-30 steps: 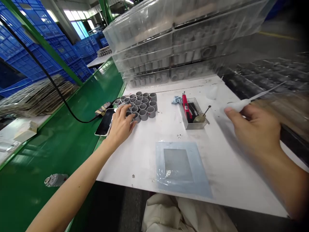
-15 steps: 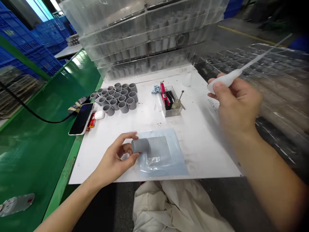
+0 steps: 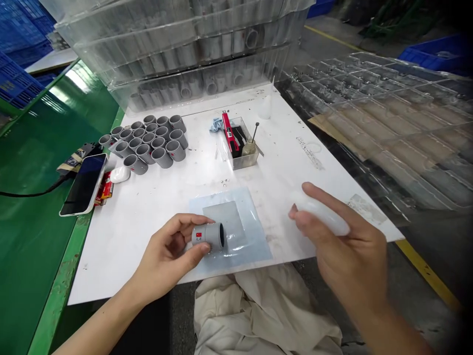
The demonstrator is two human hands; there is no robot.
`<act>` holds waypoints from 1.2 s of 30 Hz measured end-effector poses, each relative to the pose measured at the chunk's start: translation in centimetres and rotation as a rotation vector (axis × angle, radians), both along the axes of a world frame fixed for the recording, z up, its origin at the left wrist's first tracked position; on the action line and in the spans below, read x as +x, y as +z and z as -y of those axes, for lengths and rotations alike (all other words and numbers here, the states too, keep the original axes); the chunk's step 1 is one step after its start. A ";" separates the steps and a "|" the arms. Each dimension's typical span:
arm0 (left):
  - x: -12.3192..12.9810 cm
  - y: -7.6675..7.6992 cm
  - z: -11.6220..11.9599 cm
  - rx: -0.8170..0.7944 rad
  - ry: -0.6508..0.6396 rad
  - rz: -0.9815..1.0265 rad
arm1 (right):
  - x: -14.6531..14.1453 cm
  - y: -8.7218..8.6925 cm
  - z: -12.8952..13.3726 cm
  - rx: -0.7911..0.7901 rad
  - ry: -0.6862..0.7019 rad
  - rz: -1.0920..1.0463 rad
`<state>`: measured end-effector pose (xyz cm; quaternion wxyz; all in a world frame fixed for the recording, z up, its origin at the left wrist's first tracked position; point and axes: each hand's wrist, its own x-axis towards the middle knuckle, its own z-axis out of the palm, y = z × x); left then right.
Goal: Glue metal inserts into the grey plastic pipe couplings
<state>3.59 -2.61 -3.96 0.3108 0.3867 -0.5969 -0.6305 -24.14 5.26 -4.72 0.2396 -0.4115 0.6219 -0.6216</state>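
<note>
Between thumb and fingers, my left hand (image 3: 172, 254) holds a short grey plastic pipe sleeve (image 3: 207, 236) on its side. Its dark open end faces right, and a small red mark shows on its wall. Below it lies a light blue sheet (image 3: 254, 241) with a grey square pad (image 3: 225, 217) on it. My right hand (image 3: 343, 246), over the table's right side, is wrapped round a white squeeze bottle (image 3: 323, 214). The bottle's thin nozzle is smeared by motion and cannot be made out.
Several grey sleeves (image 3: 148, 140) stand at left. A clear box (image 3: 246, 161) holds a red tool (image 3: 229, 130) and a small jar (image 3: 250, 147). A second white bottle (image 3: 265, 107) stands behind. Stacked clear bins (image 3: 158, 79) close off the back; a phone (image 3: 84, 185) lies left.
My right hand has come down and left with the squeeze bottle, from raised beyond the table. The sleeve in my left hand has turned, now showing its red mark. The view has shifted.
</note>
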 end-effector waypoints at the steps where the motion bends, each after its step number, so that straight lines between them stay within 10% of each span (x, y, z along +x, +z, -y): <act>1: 0.2 0.1 -0.1 -0.011 0.000 0.039 | 0.4 -0.1 -0.2 -0.010 -0.001 0.029; 14: 0.4 0.2 0.8 0.013 -0.048 0.117 | 5.7 -2.4 0.4 -0.418 0.115 -0.033; 36: 0.4 0.5 0.7 0.120 -0.034 0.086 | 6.7 -2.0 0.2 -0.234 0.100 0.110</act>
